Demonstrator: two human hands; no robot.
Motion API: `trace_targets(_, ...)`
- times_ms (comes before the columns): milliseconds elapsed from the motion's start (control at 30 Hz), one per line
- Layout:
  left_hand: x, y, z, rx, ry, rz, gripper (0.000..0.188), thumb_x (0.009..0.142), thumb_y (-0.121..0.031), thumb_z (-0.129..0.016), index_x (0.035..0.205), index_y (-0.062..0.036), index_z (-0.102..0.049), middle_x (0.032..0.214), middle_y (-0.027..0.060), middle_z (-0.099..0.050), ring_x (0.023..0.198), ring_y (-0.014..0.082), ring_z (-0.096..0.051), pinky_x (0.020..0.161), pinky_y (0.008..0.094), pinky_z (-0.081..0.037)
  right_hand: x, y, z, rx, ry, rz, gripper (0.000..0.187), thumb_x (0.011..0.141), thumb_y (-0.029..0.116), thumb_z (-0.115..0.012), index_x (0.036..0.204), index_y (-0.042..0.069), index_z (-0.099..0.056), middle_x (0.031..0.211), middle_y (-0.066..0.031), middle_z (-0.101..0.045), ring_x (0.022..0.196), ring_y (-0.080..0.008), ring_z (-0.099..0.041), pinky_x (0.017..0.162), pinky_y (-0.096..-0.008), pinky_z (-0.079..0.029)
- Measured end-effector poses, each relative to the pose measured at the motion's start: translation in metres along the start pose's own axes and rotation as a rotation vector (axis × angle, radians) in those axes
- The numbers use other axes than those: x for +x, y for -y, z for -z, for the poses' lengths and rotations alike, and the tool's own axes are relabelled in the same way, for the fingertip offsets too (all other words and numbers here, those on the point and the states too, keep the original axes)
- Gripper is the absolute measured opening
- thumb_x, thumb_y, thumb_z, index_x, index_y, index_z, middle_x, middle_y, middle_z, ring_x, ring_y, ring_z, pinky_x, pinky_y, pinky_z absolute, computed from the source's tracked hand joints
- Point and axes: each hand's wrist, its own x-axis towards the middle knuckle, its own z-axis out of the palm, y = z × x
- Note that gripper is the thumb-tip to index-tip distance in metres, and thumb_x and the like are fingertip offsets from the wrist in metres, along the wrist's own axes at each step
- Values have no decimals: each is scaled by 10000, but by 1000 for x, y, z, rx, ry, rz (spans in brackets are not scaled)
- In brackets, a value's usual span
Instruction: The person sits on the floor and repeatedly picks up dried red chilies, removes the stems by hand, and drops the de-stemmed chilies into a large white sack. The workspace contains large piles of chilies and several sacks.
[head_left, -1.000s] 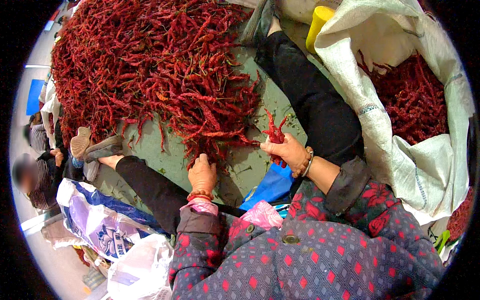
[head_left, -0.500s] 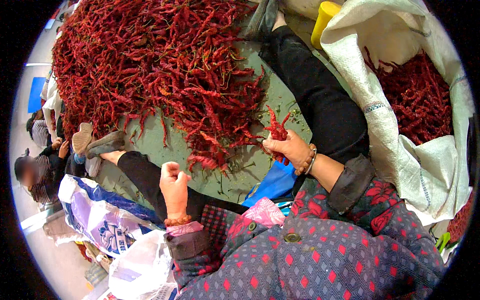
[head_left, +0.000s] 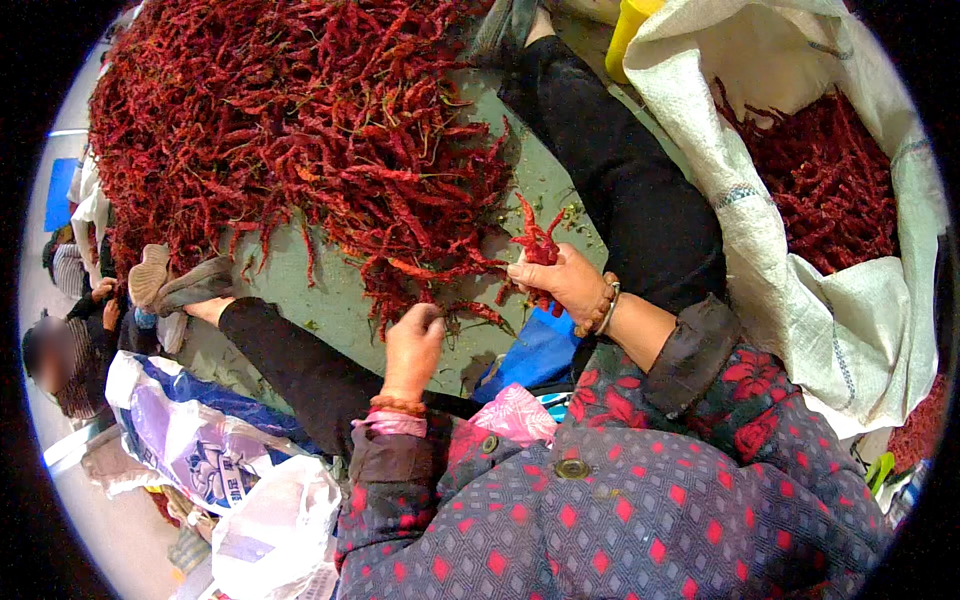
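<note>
Clearly, the largest thing is the wide heap of wrinkled red chili peppers [head_left: 290, 130], which lies on the grey-green floor [head_left: 335, 285] in front of the person. To the right stands the big open sack of white woven plastic [head_left: 745, 225], with dark red peppers inside it. Between the heap and the sack, one leg in black trousers [head_left: 620, 180] is stretched forward.

The left forearm rises from below, and the left hand [head_left: 412, 350] is at the near edge of the heap, its back turned upward and its fingers curled inward; whether they grip a pepper, I cannot tell. The right forearm comes obliquely from the lower right, and the right hand [head_left: 565, 278] is closed, with the thumb laid across a small bunch of red peppers [head_left: 538, 243], whose tips point upward like spread fingers.
</note>
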Motion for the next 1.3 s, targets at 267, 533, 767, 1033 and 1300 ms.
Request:
trace_targets(267, 7, 11, -59, 663, 240, -351, 239, 721, -125, -515, 956, -107, -478, 790, 121, -547, 738, 303, -562, 621, 421, -434, 1, -3, 0, -22, 6, -1, 167, 744, 214, -628, 706, 72, -551, 617, 8, -526, 560, -78, -482, 531, -240, -394)
trace_targets(533, 3, -38, 16, -183, -218, -97, 186, 733, -21, -547, 911, -71, -534, 663, 52, -523, 559, 125, -494, 536, 253, -423, -2, 1, -2, -23, 82, 25, 202, 755, 243, -616, 762, 43, -586, 622, -13, -537, 555, -98, -503, 523, -253, -411)
trace_targets(767, -2, -64, 15, -35, -329, -423, 116, 736, 14, -548, 840, -38, -544, 747, 71, -549, 626, 146, -533, 571, 244, -436, -9, 11, -7, -19, 252, -104, 218, 764, 270, -611, 870, 80, -596, 675, 29, -532, 600, -58, -460, 547, -224, -363)
trace_targets(1033, 6, -33, 12, -325, -196, -50, 31, 780, -26, -523, 807, -37, -535, 687, 23, -519, 621, 87, -500, 560, 227, -408, 3, 17, 14, 254, -312, 214, 145, 779, 183, -579, 765, 39, -592, 679, -18, -555, 576, -102, -503, 471, -245, -414)
trace_targets(1300, 11, -30, -49, 186, 138, -307, 156, 760, -190, -516, 830, -52, -530, 822, 161, -552, 741, 372, -531, 617, 428, -435, 0, 28, 10, 429, -381, 254, 112, 792, 136, -559, 754, 32, -571, 655, -33, -541, 568, -114, -507, 460, -255, -433)
